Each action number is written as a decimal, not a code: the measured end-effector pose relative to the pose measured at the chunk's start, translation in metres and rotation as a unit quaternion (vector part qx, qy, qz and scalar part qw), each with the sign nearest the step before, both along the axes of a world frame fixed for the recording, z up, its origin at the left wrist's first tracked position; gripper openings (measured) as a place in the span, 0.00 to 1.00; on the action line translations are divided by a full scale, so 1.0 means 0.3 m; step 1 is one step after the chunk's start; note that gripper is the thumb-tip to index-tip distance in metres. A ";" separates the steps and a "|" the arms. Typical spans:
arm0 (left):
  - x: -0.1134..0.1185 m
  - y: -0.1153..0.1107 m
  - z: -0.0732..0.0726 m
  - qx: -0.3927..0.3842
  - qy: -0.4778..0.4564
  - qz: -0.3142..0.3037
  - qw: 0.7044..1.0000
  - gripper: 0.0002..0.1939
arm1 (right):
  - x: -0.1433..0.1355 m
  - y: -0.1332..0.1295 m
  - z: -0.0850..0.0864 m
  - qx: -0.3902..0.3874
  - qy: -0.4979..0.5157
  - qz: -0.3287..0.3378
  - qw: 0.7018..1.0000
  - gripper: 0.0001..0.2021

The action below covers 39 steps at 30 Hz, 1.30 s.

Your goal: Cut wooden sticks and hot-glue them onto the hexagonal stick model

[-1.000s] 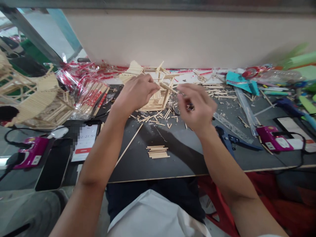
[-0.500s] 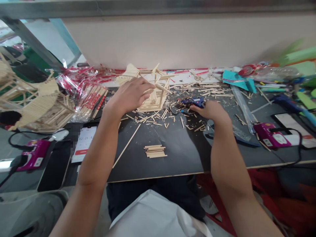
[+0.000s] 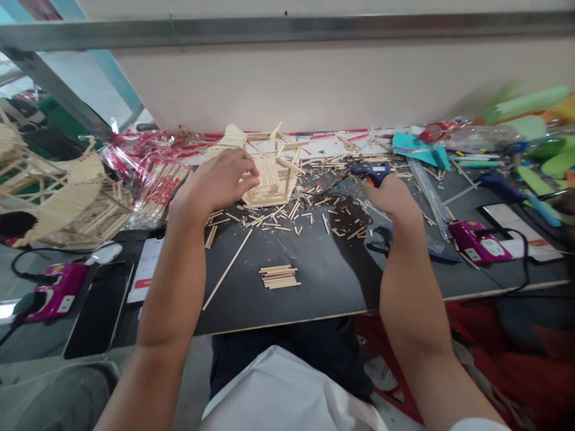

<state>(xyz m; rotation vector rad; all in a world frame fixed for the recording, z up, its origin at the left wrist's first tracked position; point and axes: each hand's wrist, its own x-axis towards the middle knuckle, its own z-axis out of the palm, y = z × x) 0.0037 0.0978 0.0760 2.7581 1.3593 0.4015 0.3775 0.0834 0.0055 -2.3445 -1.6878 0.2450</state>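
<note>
Currently R hand (image 3: 392, 194) is grasping glue gun (image 3: 374, 172) by the handle, fingers wrapped round it; front end is pointing left, away from palm. L hand (image 3: 215, 182) is reaching over the near-left side of stick model (image 3: 266, 172), fingers bent; can't tell if tips are touching or pinching anything. Model is sitting right by L fingertips, btwn the two hands, slatted panel just beside them. Loose offcuts (image 3: 325, 224) are lying scattered btwn L & R fingers & on body side of them. Row of short sticks (image 3: 278, 276) is lying well apart from both sets of fingers, twd body; long stick (image 3: 227, 269) is slanting btwn row & L forearm. Wrapped sticks (image 3: 164, 191) are lying left of L fingers, clear ruler (image 3: 430, 197) right of R fingers.
</note>
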 end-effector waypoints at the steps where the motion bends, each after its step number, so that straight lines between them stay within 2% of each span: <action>1: -0.009 0.000 0.003 -0.005 0.002 0.007 1.000 0.14 | 0.007 -0.009 0.017 0.014 0.026 -0.029 0.999 0.15; 3: -0.025 0.000 0.008 -0.018 0.006 0.021 1.000 0.14 | 0.010 -0.027 0.047 0.032 0.082 -0.076 0.993 0.12; 4: -0.032 0.001 0.010 -0.023 0.006 0.025 0.999 0.14 | 0.006 -0.035 0.061 0.042 0.112 -0.075 0.990 0.11; 10: -0.044 0.007 0.028 -0.039 0.007 0.017 0.999 0.15 | -0.066 -0.029 0.147 0.117 0.202 -0.023 0.972 0.11; 13: -0.035 0.003 0.043 -0.044 0.015 0.035 0.998 0.13 | -0.114 0.023 0.196 0.231 0.194 -0.003 0.954 0.10; 16: -0.024 -0.007 0.055 -0.044 0.024 0.068 0.996 0.13 | -0.171 0.091 0.229 0.379 0.147 0.016 0.914 0.13; 18: -0.020 -0.011 0.054 -0.039 0.020 0.081 0.996 0.13 | -0.210 0.133 0.234 0.432 0.132 0.061 0.890 0.11; 20: -0.023 -0.009 0.045 -0.030 0.011 0.078 0.996 0.13 | -0.247 0.162 0.229 0.425 0.116 0.111 0.891 0.10; 23: -0.032 0.000 0.029 -0.016 0.000 0.071 0.997 0.12 | -0.287 0.175 0.219 0.337 0.067 0.161 0.925 0.17; 27: -0.033 0.006 0.026 -0.010 0.003 0.074 0.997 0.12 | -0.307 0.165 0.219 0.212 0.002 0.165 0.963 0.22; 32: -0.024 0.001 0.041 -0.017 0.019 0.078 0.997 0.13 | -0.313 0.164 0.217 0.199 -0.018 0.169 0.965 0.26; 39: -0.027 0.014 0.035 -0.018 0.009 0.072 0.997 0.12 | -0.333 0.170 0.213 0.196 -0.051 0.190 0.961 0.29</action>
